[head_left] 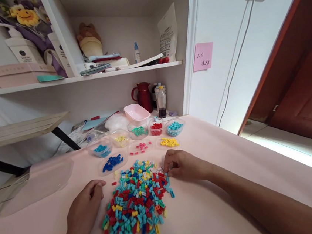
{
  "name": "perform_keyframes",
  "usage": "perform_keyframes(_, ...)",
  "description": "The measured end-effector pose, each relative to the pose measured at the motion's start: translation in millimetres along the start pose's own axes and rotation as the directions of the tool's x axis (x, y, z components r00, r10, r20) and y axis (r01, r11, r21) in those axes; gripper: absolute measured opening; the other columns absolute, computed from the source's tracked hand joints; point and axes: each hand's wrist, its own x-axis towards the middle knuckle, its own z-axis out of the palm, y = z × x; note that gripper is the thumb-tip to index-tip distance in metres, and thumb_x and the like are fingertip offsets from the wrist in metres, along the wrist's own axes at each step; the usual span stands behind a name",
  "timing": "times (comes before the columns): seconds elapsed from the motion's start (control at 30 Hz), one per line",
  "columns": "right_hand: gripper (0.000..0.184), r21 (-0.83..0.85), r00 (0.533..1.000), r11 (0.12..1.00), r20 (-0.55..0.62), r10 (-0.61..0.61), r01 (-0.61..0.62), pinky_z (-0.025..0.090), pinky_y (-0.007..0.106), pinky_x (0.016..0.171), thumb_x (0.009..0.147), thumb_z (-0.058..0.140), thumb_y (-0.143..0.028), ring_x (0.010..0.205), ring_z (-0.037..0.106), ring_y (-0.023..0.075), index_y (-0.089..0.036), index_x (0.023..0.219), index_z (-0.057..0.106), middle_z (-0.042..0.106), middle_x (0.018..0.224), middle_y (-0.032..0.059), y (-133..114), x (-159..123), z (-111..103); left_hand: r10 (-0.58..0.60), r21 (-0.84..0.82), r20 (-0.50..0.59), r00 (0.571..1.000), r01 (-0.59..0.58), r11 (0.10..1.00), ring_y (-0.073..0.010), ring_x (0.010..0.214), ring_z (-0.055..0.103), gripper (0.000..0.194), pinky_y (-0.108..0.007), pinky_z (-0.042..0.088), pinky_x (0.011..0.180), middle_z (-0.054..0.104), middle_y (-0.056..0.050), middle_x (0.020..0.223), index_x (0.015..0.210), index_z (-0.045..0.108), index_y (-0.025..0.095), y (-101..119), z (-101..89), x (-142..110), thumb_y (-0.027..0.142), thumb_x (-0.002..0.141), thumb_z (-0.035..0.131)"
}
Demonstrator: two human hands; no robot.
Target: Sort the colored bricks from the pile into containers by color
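From the head view, toy bricks lie heaped between our curled left hand and right hand; we can't tell whether either pinches any. Our right hand brushing the loose edge could scatter some.

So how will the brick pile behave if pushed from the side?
The brick pile will probably spread rather than slide as one: it looks loosely heaped, with stray bricks at its edges. The lone red brick near the left hand looks boxy, so it likely skids rather than rolls.
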Motion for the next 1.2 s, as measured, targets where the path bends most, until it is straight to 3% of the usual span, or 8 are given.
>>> perform_keyframes(0.3,0.017,0.025,0.999,0.999,-0.039,0.036,-0.035,0.045,0.022,0.064,0.075,0.060,-0.011,0.069,0.055,0.0111,-0.020,0.082,0.072,0.062,0.089,0.0027,-3.8,0.7,-8.4,-0.015,0.047,0.014,1.000,0.015,0.999,-0.0176,0.069,0.062,0.036,-0.024,0.042,0.057,0.065,0.004,0.075,0.097,0.063,0.029,3.0,-1.7,1.1,0.049,0.083,0.036)
perform_keyframes(0.57,0.026,-0.030,0.993,0.998,0.106,0.050,-0.047,0.044,0.023,0.063,0.070,0.071,-0.018,0.070,0.057,0.0107,-0.026,0.095,0.072,0.058,0.096,0.0020,-2.9,-5.2,-10.4,0.008,0.043,-0.005,1.000,-0.008,0.999,-0.0179,0.067,0.063,0.036,-0.024,0.043,0.057,0.066,0.003,0.072,0.095,0.064,0.027,3.5,-2.7,0.7,0.048,0.083,0.037)
perform_keyframes(0.9,0.024,-0.094,0.993,0.996,0.115,0.016,-0.005,0.042,0.022,0.062,0.068,0.068,-0.017,0.068,0.056,0.0094,-0.025,0.091,0.072,0.060,0.097,0.0006,-5.9,-6.1,-7.1,-0.003,0.021,0.021,1.000,0.003,1.000,-0.0184,0.072,0.064,0.038,-0.025,0.043,0.061,0.066,0.003,0.073,0.094,0.064,0.028,1.1,-1.5,2.8,0.050,0.081,0.036)
perform_keyframes(1.03,0.026,-0.119,0.996,0.993,0.089,-0.007,0.018,0.043,0.022,0.063,0.068,0.066,-0.016,0.069,0.055,0.0103,-0.026,0.091,0.071,0.060,0.097,0.0006,-6.1,-5.6,-8.3,-0.046,0.032,0.036,0.998,0.045,0.998,-0.0193,0.075,0.064,0.038,-0.025,0.044,0.065,0.066,0.004,0.074,0.094,0.063,0.029,-0.8,-1.1,4.8,0.051,0.080,0.037)
perform_keyframes(1.2,0.022,-0.028,1.000,0.999,0.007,0.022,-0.022,0.045,0.023,0.065,0.069,0.065,-0.014,0.073,0.058,0.0121,-0.023,0.089,0.070,0.061,0.095,0.0021,-3.9,-2.6,-20.8,-0.038,0.014,0.047,0.998,0.038,0.999,-0.0193,0.079,0.064,0.038,-0.025,0.044,0.067,0.067,0.004,0.077,0.094,0.062,0.029,-1.7,-2.3,4.7,0.052,0.080,0.035)
